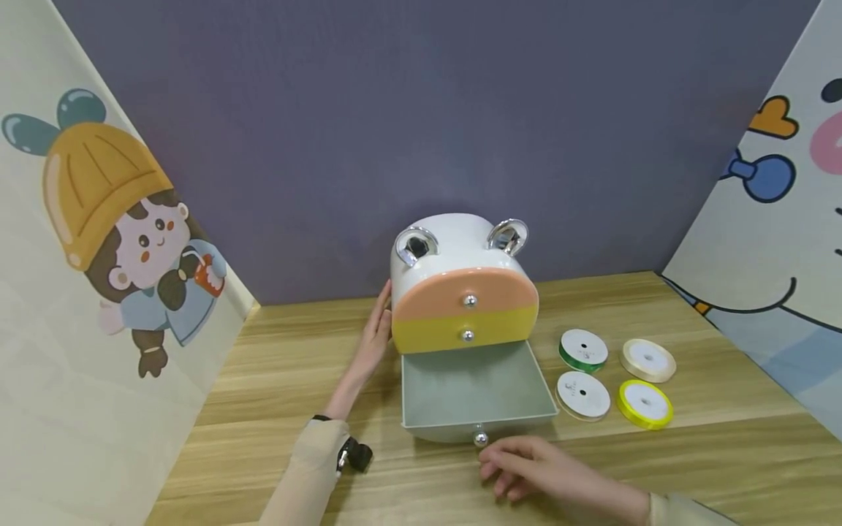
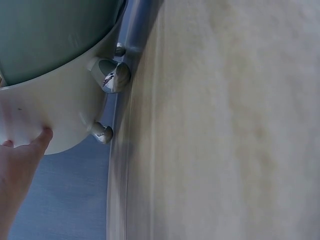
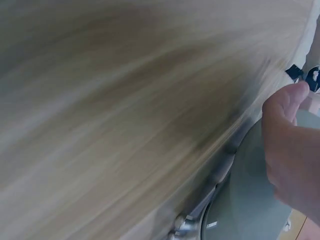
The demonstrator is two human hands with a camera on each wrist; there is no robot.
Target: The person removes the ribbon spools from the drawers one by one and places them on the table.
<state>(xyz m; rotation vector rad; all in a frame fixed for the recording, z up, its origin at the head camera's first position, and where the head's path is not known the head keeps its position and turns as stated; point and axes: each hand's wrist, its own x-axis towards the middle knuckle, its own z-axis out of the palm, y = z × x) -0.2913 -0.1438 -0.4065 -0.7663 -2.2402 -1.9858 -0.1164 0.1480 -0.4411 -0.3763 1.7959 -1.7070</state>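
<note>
A small rounded chest (image 1: 460, 241), white on top with two silver ear shapes, stands against the back wall. Its orange and yellow upper drawers are pushed in. The grey-green bottom drawer (image 1: 476, 383) is pulled out, with nothing visible inside. My left hand (image 1: 373, 340) rests against the chest's left side, and its fingers touch the white wall (image 2: 55, 117) in the left wrist view. Just beside the bottom drawer's silver knob (image 1: 481, 439), my right hand (image 1: 533, 467) has loosely bent fingers and holds nothing. The right wrist view shows this hand (image 3: 290, 145) in front of the grey-green drawer (image 3: 250, 190).
Right of the chest lie several ribbon spools: a green one (image 1: 583, 350), a white one (image 1: 583, 395), a cream one (image 1: 647, 360) and a yellow one (image 1: 645, 404). A dark wall (image 1: 434, 124) closes the back of the wooden table (image 1: 283, 372), and printed panels flank it.
</note>
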